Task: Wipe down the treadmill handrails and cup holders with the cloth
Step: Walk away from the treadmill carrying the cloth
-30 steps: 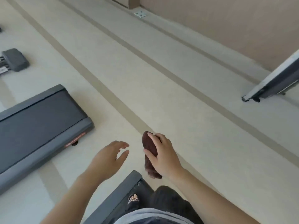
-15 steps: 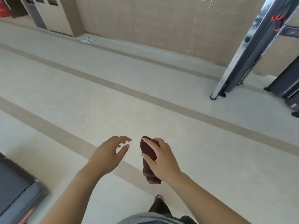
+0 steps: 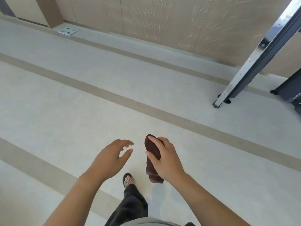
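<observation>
Gripping a bunched dark maroon cloth (image 3: 152, 158), right hand (image 3: 166, 160); left hand (image 3: 110, 159) empty, fingers spread.

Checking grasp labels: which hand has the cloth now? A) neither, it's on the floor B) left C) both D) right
D: the right hand is closed around the dark brown cloth, while the left hand is open, empty and apart from it.

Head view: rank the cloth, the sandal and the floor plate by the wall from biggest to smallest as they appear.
1. cloth, held in the right hand
2. sandal and floor plate: these look alike in extent, and the plate lies much farther from the camera, so I will not rank them.
</observation>
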Available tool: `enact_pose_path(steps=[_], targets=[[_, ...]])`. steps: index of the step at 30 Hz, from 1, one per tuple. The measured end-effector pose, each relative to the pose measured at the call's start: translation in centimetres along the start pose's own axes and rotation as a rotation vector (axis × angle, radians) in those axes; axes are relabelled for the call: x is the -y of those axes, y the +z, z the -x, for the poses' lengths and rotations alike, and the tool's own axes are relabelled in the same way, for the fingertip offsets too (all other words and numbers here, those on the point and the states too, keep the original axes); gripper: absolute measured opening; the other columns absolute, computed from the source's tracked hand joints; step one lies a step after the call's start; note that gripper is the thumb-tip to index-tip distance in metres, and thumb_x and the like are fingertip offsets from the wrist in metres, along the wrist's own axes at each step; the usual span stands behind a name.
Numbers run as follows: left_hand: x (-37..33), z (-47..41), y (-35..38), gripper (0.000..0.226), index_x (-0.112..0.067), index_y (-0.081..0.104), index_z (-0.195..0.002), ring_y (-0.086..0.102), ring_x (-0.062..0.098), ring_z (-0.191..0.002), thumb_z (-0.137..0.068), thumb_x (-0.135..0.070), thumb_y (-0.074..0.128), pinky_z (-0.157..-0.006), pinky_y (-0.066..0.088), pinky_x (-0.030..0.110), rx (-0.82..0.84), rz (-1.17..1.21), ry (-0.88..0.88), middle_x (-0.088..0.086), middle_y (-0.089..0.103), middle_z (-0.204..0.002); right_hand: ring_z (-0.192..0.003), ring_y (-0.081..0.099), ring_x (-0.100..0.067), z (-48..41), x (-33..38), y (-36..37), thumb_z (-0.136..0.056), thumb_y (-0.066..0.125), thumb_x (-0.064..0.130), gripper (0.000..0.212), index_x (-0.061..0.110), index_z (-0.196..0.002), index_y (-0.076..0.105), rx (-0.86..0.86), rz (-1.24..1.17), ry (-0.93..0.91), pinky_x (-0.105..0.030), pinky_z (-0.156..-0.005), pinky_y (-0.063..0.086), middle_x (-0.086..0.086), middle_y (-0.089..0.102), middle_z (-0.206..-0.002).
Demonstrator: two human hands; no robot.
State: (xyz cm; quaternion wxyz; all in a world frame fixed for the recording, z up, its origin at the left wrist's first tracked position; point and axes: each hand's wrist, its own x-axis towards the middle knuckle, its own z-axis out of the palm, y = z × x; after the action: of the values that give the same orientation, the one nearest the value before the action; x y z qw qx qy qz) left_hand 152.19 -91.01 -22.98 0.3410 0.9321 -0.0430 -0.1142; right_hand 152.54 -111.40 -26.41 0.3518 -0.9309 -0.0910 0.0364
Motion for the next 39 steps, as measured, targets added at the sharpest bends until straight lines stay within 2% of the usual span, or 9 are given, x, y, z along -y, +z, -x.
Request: enact_pose_path(steps=[5,8,17,21,27,33,39], targets=[[5.2,-12.7,-6.2,0.026,-0.036,0.053,-0.117,0.055,0.004,-0.097,-0.092,-0.039,0.045,-0.078,0.042,0.022,-0.041,-0.022,-0.023,-0.016,0.056,-0.113,-0.117,0.040,-0.016,-15.8,1.6,2.4,-0.090,0.050,0.044,0.045,0.042,-0.134,0.037,-0.006,-0.048,-0.010,-0.027,-0.096,0.039,0.009,0.040,-0.134],[7.2,-19.6,-10.6,0.025,-0.038,0.053,-0.115,0.054,0.000,-0.097,-0.091,-0.040,0.046,-0.073,0.040,0.018,-0.108,0.005,-0.051,-0.020,0.055,-0.111,-0.116,0.041,-0.015,-24.6,3.2,2.3,-0.090,0.050,0.045,0.045,0.043,-0.133,0.037,0.000,-0.085,-0.053,-0.029,-0.097,0.040,0.010,0.041,-0.132],[9.3,-42.8,-19.1,0.028,-0.035,0.053,-0.117,0.053,0.000,-0.098,-0.091,-0.041,0.046,-0.074,0.040,0.019,-0.071,-0.027,0.029,-0.021,0.053,-0.113,-0.117,0.044,-0.018,-48.5,3.0,-0.2,-0.091,0.052,0.041,0.046,0.035,-0.135,0.040,-0.111,-0.107,-0.025,-0.033,-0.101,0.039,0.004,0.043,-0.132],[9.5,-54.7,-22.3,0.028,-0.034,0.053,-0.118,0.052,0.000,-0.098,-0.091,-0.039,0.046,-0.077,0.041,0.020,-0.090,-0.032,0.064,-0.021,0.052,-0.113,-0.114,0.045,-0.018,-60.8,1.7,-1.4,-0.091,0.054,0.038,0.046,0.031,-0.135,0.042,-0.132,-0.115,-0.066,-0.030,-0.099,0.039,0.003,0.045,-0.129],[12.8,-67.9,-30.4,0.027,-0.038,0.053,-0.115,0.051,-0.002,-0.096,-0.091,-0.042,0.044,-0.075,0.042,0.023,-0.182,-0.017,-0.061,-0.024,0.052,-0.109,-0.114,0.042,-0.018,-79.9,4.3,-1.1,-0.090,0.054,0.038,0.046,0.036,-0.134,0.041,-0.032,-0.148,-0.140,-0.027,-0.095,0.036,0.005,0.043,-0.129],[19.3,-76.3,-36.8,0.025,-0.039,0.054,-0.114,0.053,-0.001,-0.096,-0.091,-0.040,0.045,-0.074,0.041,0.020,-0.289,0.041,-0.226,-0.024,0.053,-0.108,-0.117,0.041,-0.016,-95.1,8.8,3.9,-0.090,0.053,0.040,0.046,0.040,-0.133,0.039,0.164,-0.154,-0.264,-0.026,-0.097,0.035,0.007,0.042,-0.130],[28.1,-87.6,-45.6,0.028,-0.037,0.054,-0.116,0.057,0.006,-0.095,-0.091,-0.042,0.044,-0.086,0.049,0.035,-0.333,0.042,-0.299,-0.018,0.056,-0.114,-0.118,0.040,-0.016,-111.1,14.7,10.3,-0.090,0.053,0.039,0.046,0.037,-0.135,0.039,0.250,-0.120,-0.351,-0.022,-0.096,0.032,0.005,0.042,-0.132]])
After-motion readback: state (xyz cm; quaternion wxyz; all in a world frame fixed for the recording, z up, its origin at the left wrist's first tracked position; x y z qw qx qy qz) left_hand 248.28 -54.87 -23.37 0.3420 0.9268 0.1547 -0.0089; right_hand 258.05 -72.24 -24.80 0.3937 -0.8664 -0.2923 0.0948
